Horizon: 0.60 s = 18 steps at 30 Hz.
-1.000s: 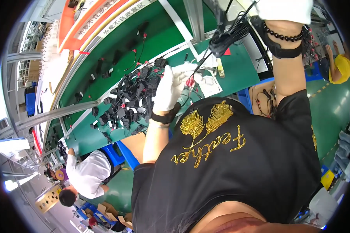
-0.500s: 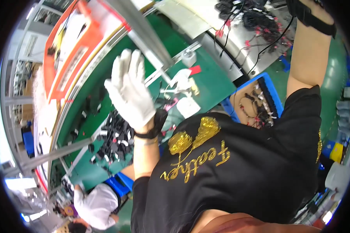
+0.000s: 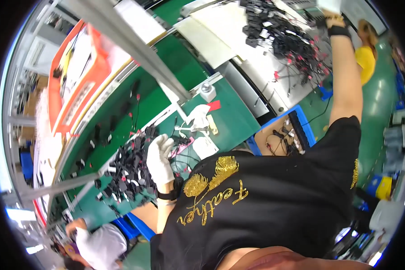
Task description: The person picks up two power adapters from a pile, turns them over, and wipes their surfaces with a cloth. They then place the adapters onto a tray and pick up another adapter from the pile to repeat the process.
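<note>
Left grip (image 3: 160, 158) lower, beside cable pile (image 3: 129, 170)

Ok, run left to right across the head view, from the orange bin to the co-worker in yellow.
Orange bin → heap of black cable assemblies → left gloved hand → small whitish bottle with metal cap → blue bin → right gloved hand → co-worker in yellow.

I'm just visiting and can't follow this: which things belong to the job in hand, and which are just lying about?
Likely in the job, being nearest the hands:
black cable heap on the green bench, by the left hand
second black heap on the pale table, nearest the right hand

Apparently just lying about:
red card
orange tray
</note>
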Motion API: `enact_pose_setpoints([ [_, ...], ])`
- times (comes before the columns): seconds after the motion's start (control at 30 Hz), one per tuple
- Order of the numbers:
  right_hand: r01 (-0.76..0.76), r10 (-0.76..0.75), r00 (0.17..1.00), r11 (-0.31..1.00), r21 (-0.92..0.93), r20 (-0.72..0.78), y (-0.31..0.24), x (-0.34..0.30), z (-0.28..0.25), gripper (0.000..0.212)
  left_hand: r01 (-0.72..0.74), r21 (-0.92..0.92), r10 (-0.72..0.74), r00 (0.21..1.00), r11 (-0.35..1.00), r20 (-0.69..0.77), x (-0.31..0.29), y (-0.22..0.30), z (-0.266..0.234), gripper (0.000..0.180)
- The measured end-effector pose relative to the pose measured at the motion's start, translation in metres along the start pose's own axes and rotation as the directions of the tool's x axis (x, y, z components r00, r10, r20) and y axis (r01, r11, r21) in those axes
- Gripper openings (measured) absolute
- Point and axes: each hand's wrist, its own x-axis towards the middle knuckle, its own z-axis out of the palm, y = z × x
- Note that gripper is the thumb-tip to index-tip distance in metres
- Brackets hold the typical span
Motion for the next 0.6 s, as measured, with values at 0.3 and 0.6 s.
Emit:
enact_pose_setpoints([
  [0.3,0.091,0.307,0.576,0.897,-0.432,0.758,0.005,-0.253,0.099,0.066,-0.018,0.624,0.130,0.982,0.781,-0.135,-0.013,-0.016,-0.043,0.031],
  [0.6,0.088,0.341,0.657,0.851,-0.518,0.672,-0.027,-0.268,0.126,0.064,0.210,0.672,0.092,0.918,0.711,-0.385,0.027,0.000,-0.123,0.049],
])
